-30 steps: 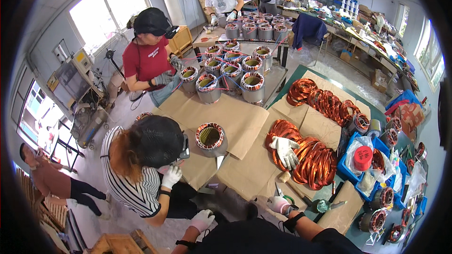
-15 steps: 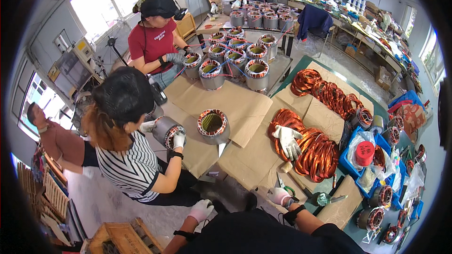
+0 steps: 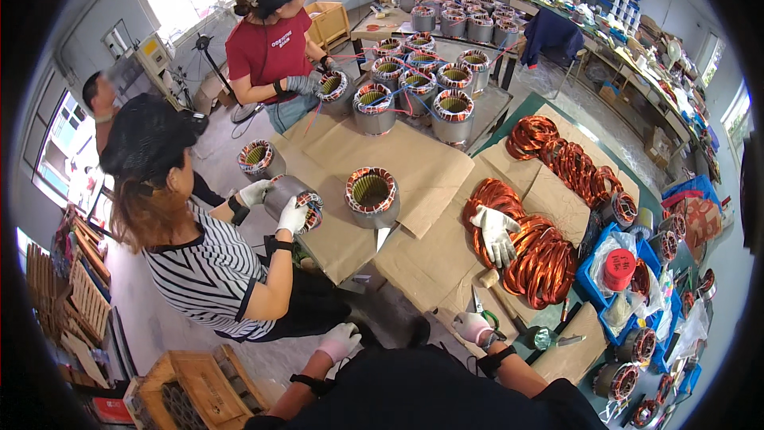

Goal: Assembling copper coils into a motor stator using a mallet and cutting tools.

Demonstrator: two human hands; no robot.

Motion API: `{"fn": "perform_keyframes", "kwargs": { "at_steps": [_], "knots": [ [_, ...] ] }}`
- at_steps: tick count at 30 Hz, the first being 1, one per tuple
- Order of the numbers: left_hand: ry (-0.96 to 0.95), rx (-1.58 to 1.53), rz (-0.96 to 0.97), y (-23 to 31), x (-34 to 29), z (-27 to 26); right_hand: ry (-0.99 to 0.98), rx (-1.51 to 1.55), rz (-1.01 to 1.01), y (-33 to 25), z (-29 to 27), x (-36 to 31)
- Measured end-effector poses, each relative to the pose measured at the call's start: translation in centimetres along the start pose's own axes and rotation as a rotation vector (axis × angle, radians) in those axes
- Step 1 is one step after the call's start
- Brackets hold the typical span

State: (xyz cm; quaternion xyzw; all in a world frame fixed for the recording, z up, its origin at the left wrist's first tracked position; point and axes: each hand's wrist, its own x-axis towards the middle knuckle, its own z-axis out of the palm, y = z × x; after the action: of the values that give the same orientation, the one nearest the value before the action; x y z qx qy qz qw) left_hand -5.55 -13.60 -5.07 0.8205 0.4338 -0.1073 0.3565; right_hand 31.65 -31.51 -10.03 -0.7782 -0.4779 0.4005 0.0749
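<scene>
My left hand (image 3: pixel 340 341), in a whitish glove, is beside my body with its fingers curled; nothing shows in it. My right hand (image 3: pixel 473 326), also gloved, rests closed at the table's near edge, with nothing visible in it. Closest to it lie green-handled scissors (image 3: pixel 479 301) and a mallet (image 3: pixel 503 296) with a wooden handle. Beyond these, coils of copper wire (image 3: pixel 539 261) lie on brown paper, with an empty white glove (image 3: pixel 496 232) on top. A motor stator (image 3: pixel 372 197) stands upright on the paper-covered table to the left.
At my left a co-worker in a striped shirt holds a tilted stator (image 3: pixel 288 195). Another in red handles a stator beside a group of several wired stators (image 3: pixel 374 115). Blue bins (image 3: pixel 590 267) stand at right; a wooden crate (image 3: pixel 191 386) is at lower left.
My view has turned slightly left. The striped-shirt co-worker leans back, and the stator in their hands is tilted differently. The person at far left is now mostly behind them. My hands stay put.
</scene>
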Motion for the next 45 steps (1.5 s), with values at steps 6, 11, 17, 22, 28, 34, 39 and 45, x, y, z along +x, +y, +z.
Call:
{"fn": "perform_keyframes", "kwargs": {
  "at_steps": [6, 11, 17, 22, 28, 34, 39, 45],
  "knots": [
    [0.021, -0.047, 0.004, 0.1, 0.4, -0.5, 0.010, -0.015, -0.016, 0.2, 0.0, 0.5],
    [0.047, -0.053, 0.036, 0.3, 0.1, -0.8, 0.014, 0.001, -0.010, -0.6, -0.8, 0.4],
    [0.055, -0.030, -0.011, -1.0, -0.1, -0.5, 0.028, -0.042, -0.008, -0.4, 0.5, 1.0],
    [0.132, -0.086, 0.010, -0.8, -0.3, -1.9, 0.035, -0.074, -0.057, -0.7, 0.5, 1.4],
    [0.202, -0.189, 0.111, -1.9, 2.2, -4.2, 0.022, -0.010, 0.007, -3.5, -0.6, 1.4],
    [0.341, -0.173, 0.184, -0.9, 9.0, -12.6, 0.221, 0.115, -0.129, -12.5, -5.4, 5.8],
    [0.329, -0.233, 0.372, -1.2, 14.7, -18.1, 0.524, 0.160, -0.158, -20.3, -12.1, 11.7],
    [0.304, -0.324, 0.359, -4.0, 18.4, -22.4, 0.658, 0.123, -0.108, -25.1, -17.2, 17.6]
  ]
}}
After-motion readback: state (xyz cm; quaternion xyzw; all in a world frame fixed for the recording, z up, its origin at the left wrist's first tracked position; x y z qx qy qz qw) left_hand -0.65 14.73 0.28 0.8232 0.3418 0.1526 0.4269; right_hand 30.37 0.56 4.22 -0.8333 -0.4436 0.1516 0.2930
